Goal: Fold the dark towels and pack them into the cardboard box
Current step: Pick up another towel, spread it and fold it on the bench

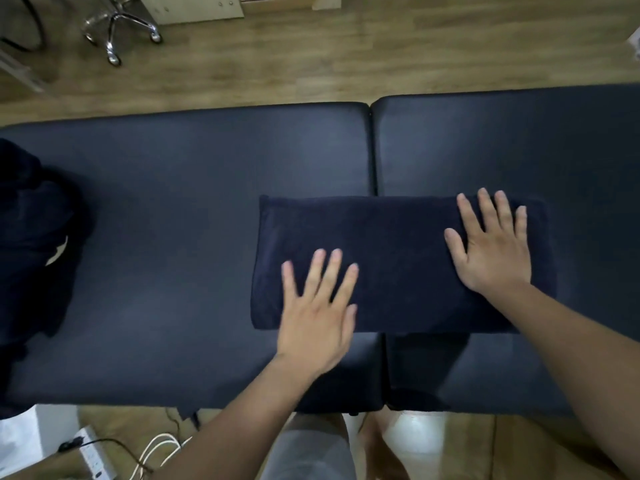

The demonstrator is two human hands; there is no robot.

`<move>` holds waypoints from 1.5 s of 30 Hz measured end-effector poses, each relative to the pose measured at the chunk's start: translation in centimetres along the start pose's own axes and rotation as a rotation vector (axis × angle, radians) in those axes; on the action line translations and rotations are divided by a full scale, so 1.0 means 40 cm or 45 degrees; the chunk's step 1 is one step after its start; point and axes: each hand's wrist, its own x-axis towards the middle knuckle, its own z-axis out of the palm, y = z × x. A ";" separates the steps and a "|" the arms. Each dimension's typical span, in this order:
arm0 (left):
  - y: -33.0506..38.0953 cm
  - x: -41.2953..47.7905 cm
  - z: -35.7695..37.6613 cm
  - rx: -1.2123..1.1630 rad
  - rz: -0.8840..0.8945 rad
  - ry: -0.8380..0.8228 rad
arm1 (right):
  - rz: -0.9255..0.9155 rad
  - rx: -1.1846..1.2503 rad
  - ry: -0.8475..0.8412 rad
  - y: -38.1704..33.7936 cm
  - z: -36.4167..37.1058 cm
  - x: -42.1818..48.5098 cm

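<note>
A dark navy towel (391, 244), folded into a wide rectangle, lies on the padded dark table (194, 188) across the seam between its two cushions. My left hand (317, 313) lies flat on the towel's near left part, fingers spread and straight. My right hand (491, 247) presses flat on the towel's right part, fingers spread. A heap of more dark towels (34, 244) sits at the table's left edge. No cardboard box is in view.
Beyond the table's far edge is wooden floor with a chrome swivel-chair base (119, 27) at the upper left. Near the bottom left, a power strip (93, 455) and white cables (156, 448) lie on the floor.
</note>
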 end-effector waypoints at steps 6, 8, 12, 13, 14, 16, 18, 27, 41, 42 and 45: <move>-0.082 0.193 0.002 -0.066 -0.172 -0.128 | 0.028 0.010 0.011 -0.001 0.007 -0.010; -0.136 0.218 -0.010 -0.054 -0.354 -0.140 | 0.019 0.013 -0.006 -0.004 0.002 -0.009; -0.164 0.219 -0.047 0.063 -0.339 -0.075 | 0.025 0.005 0.006 -0.006 0.005 -0.012; -0.141 0.209 -0.051 0.062 -0.218 -0.034 | 0.023 0.001 0.010 -0.004 0.006 -0.012; -0.114 0.195 -0.043 0.046 -0.087 -0.022 | 0.018 -0.010 0.008 -0.003 0.008 -0.012; -0.073 0.172 -0.017 -0.015 0.022 -0.109 | 0.002 -0.026 -0.009 -0.001 0.011 -0.012; -0.071 0.170 0.009 -0.057 -0.050 -0.188 | -0.023 -0.027 -0.050 0.005 0.008 -0.005; -0.082 0.183 0.010 -0.030 -0.018 -0.215 | -0.560 0.067 -0.062 -0.240 -0.071 -0.087; -0.123 0.226 -0.015 -0.085 0.069 -0.261 | 0.665 0.655 -0.452 0.134 -0.049 -0.123; -0.131 0.214 -0.016 -0.119 0.003 -0.247 | 0.733 0.836 -0.410 0.141 -0.050 -0.128; -0.155 0.180 -0.027 -0.323 -0.340 -0.197 | 0.876 1.088 -0.264 0.139 -0.060 -0.154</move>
